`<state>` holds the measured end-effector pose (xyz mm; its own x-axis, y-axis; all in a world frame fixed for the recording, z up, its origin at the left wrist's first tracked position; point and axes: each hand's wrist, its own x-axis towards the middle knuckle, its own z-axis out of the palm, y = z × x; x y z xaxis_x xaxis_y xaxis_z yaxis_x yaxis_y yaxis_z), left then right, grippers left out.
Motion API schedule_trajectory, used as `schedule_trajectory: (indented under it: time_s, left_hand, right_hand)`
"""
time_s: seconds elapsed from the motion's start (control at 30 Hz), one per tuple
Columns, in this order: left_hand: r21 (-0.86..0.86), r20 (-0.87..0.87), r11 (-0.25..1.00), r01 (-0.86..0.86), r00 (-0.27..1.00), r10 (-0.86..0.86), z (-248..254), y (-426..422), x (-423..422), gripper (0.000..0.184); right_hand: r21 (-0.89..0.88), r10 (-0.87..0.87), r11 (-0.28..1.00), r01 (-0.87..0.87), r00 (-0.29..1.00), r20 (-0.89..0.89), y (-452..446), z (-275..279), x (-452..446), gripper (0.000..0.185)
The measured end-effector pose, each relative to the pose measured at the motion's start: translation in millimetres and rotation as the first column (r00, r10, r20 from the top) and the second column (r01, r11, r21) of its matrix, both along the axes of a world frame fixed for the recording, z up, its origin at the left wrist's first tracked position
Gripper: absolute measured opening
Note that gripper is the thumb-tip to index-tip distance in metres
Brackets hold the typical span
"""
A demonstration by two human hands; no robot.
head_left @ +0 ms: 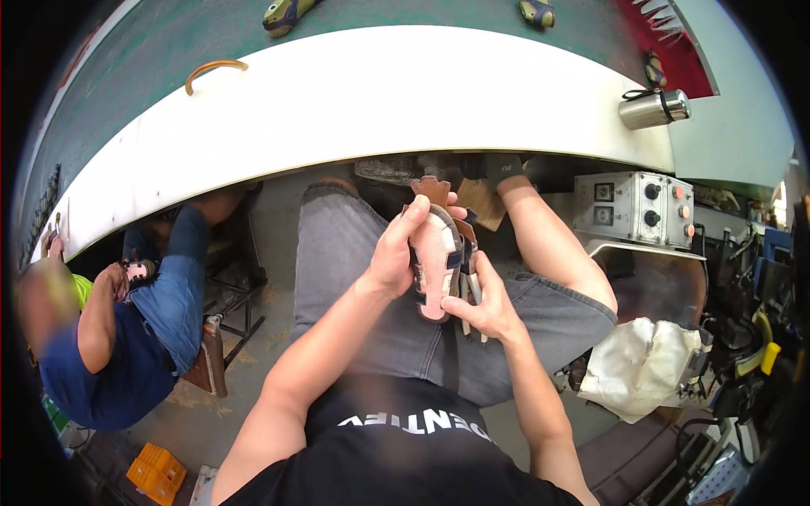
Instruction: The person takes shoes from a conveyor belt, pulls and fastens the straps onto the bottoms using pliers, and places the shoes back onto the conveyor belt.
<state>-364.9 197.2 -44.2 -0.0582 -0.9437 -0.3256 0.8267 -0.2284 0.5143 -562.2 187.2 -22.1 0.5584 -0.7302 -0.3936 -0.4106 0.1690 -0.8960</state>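
A strapped sandal with a pink insole and dark and white side straps [436, 257] is held above the lap, near the front edge of a long white worktop [405, 93]. Both hands are closed on it: its upper end is gripped by the left hand [393, 255], with the thumb laid along the insole's edge, while its heel end is held by the right hand [492, 309], with the thumb pressed to the insole. A brown scalloped flap [431, 189] is seen projecting beyond the upper end. Slender pale sticks [475, 288] are also held by the right hand; their kind cannot be told. On the worktop, a curved tan strip [213, 71] is placed towards the left and a brushed steel flask with a black loop [654, 110] is laid at the right end. Below the flask, a grey metal control box with black and red knobs [626, 207] is seen, with a crumpled cream sheet [639, 368] lower down. At the left, a small pink-soled shoe [137, 271] is held by a seated co-worker in a navy shirt [110, 379], and an orange plastic crate [157, 474] is seen below.
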Motion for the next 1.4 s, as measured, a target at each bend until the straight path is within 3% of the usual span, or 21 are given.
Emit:
schedule_trajectory:
  time_s: [0.1,0.17,0.27,0.43,0.5,0.67,0.73,0.83,0.87,0.9,0.93,1.07,1.17,1.27,1.4]
  left_hand:
    - [0.067,0.025,0.998,0.000,1.000,-0.002,-12.1,-2.9,-2.1,0.047]
    - [0.093,0.089,0.989,-0.116,0.990,0.108,-9.2,-4.3,-7.3,0.040]
    - [0.177,0.164,0.961,-0.212,0.969,0.184,-8.6,-3.6,-16.2,0.033]
    - [0.183,0.210,0.957,-0.224,0.960,0.185,-2.1,4.8,-32.6,0.034]
    - [0.135,0.318,0.954,-0.267,0.924,0.214,1.5,3.8,-37.7,0.034]
    - [0.087,0.358,0.971,-0.224,0.916,0.179,0.8,-8.6,-18.4,0.034]
    - [0.135,0.296,0.957,-0.258,0.932,0.210,-7.6,-10.9,-14.4,0.035]
    - [0.235,0.426,0.922,-0.308,0.885,0.187,-8.6,-6.7,-19.2,0.036]
    - [0.218,0.345,0.928,-0.303,0.913,0.217,-5.9,-1.5,-27.1,0.038]
    - [0.231,0.337,0.925,-0.302,0.917,0.215,-8.7,0.2,-29.5,0.038]
    - [0.212,0.366,0.937,-0.277,0.912,0.187,-11.1,3.9,-32.2,0.038]
    - [0.140,0.349,0.958,-0.252,0.918,0.190,8.8,-2.6,-28.8,0.035]
    - [0.131,0.414,0.961,-0.244,0.894,0.170,9.2,-8.6,-16.4,0.033]
    - [0.202,0.496,0.949,-0.241,0.861,0.113,-4.6,-3.4,-11.7,0.030]
    - [0.249,0.374,0.920,-0.303,0.906,0.197,-2.2,7.5,-12.5,0.029]
  right_hand:
    - [0.060,-0.006,0.998,0.004,1.000,0.025,0.0,-13.1,0.9,0.063]
    - [0.225,-0.067,0.973,0.042,0.992,0.104,-0.8,-7.4,6.9,0.052]
    - [0.251,-0.094,0.966,0.069,0.991,0.091,0.6,-8.8,4.7,0.051]
    - [0.217,-0.045,0.975,0.043,0.999,0.006,11.2,-12.0,-8.7,0.060]
    - [0.098,-0.021,0.995,0.020,1.000,0.006,16.8,-13.1,-8.3,0.071]
    - [0.066,-0.040,0.997,0.042,0.999,-0.025,1.9,-10.7,9.1,0.064]
    - [0.112,-0.033,0.993,0.040,0.998,-0.057,-4.7,-5.8,14.0,0.062]
    - [0.179,-0.041,0.982,0.055,0.996,-0.078,1.6,-14.8,8.8,0.056]
    - [0.128,-0.048,0.990,0.056,0.997,-0.062,7.0,-18.6,3.1,0.057]
    - [0.083,-0.055,0.995,0.059,0.997,-0.051,9.8,-15.5,1.5,0.057]
    - [0.196,-0.057,0.978,0.069,0.996,-0.068,12.5,-9.3,-2.8,0.060]
    - [0.076,-0.071,0.994,0.073,0.997,-0.028,15.8,-1.8,1.5,0.066]
    - [0.263,-0.062,0.963,0.065,0.998,-0.021,11.9,-0.1,17.2,0.064]
    - [0.156,-0.033,0.986,0.049,0.994,-0.109,18.8,-25.1,22.6,0.048]
    - [0.319,-0.032,0.944,0.085,0.985,-0.170,22.4,-7.2,22.5,0.053]
